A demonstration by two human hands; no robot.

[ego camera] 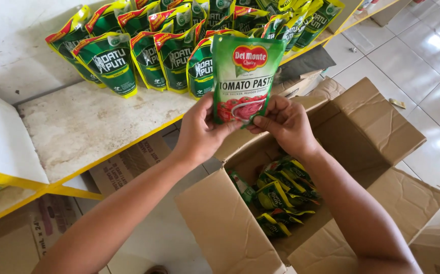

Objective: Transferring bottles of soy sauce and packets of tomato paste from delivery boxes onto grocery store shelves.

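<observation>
Holding a green pouch [244, 76] upright with both hands, over the near edge of the shelf [93, 127] and above the open box [362, 137]. Left hand [202, 129] gripping the pouch's lower left corner, thumb on the front, fingers curled behind. Right hand [286, 124] pinching the lower right corner, fingertips closed on the bottom edge. Standing behind on the shelf, a crowded row of dark green pouches [169, 48] with red and yellow trim, upright and touching one another. Lying down in the box, a heap of green sachets [280, 195]. Tucked under the shelf, more cartons [128, 162]. Showing at right, pale floor tiles [428, 61].
</observation>
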